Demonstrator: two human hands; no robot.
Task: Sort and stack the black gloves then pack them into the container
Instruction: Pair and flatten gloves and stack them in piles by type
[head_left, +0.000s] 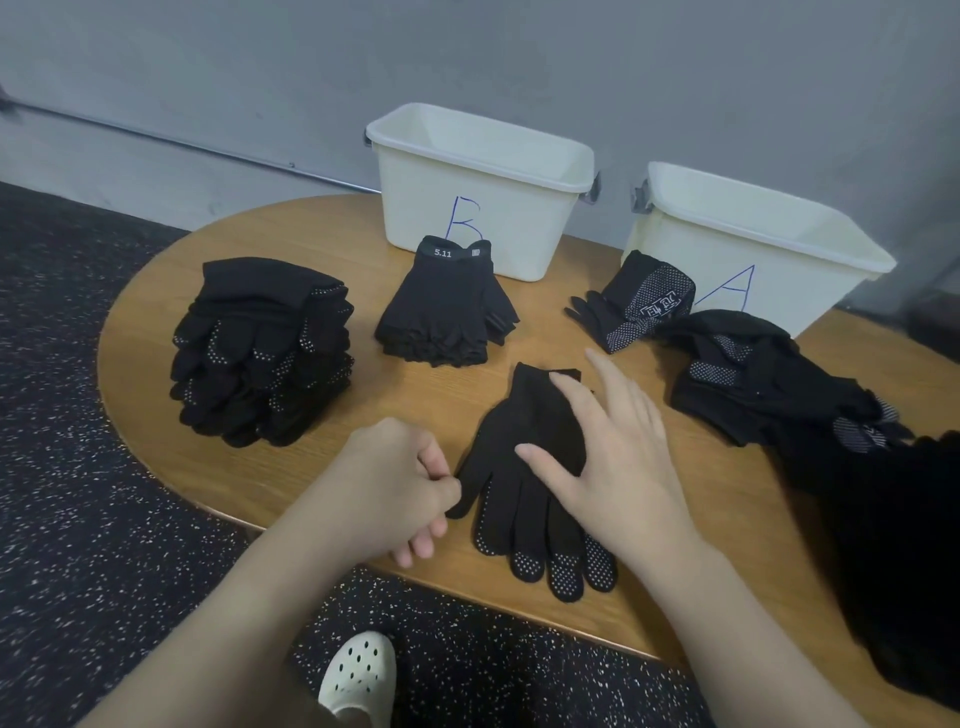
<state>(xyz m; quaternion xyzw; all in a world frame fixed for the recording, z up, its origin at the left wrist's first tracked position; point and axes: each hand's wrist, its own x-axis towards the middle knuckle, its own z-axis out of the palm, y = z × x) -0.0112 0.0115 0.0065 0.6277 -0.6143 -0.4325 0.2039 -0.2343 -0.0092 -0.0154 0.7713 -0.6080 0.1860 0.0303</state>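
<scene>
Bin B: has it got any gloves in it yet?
Cannot tell. Bin B shows only bare upper inner walls; its floor is hidden behind the front wall.

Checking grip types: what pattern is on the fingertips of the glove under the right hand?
Small white dots on black, on the glove fingertips; head view.

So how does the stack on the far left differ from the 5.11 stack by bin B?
The left stack is taller, and its gloves are full-fingered with white grip dots. The 5.11 stack is lower, its gloves are fingerless, and the top cuff shows a printed 5.11 label. Both are black and rest on the wooden table, outside bin B.
</scene>
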